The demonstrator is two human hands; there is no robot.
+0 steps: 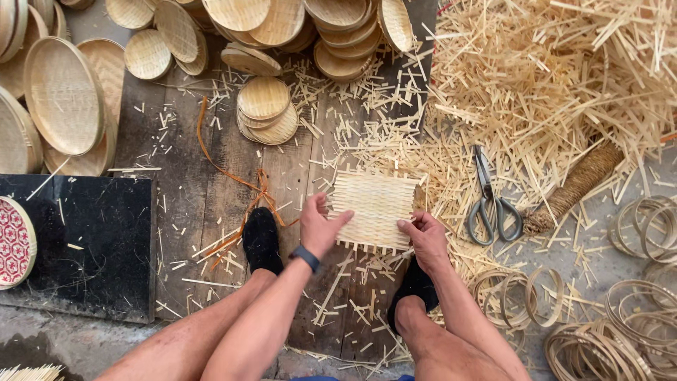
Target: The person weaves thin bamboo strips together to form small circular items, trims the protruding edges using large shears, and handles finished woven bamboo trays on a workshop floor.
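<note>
A small square woven bamboo mat (374, 209) lies on the dark wooden boards in front of me. My left hand (319, 226) rests at its left edge, with the index finger stretched onto the weave. A dark band sits on that wrist. My right hand (423, 234) grips the mat's lower right corner with thumb and fingers. Both my feet in black shoes (261, 240) stand on the boards, one to the left of the mat and one just below it.
Grey scissors (490, 201) lie right of the mat. A big heap of bamboo strips (557, 77) fills the upper right. Round woven trays (264, 109) are stacked at the top and left. Bamboo rings (620, 331) lie lower right. A black slab (84, 247) sits at left.
</note>
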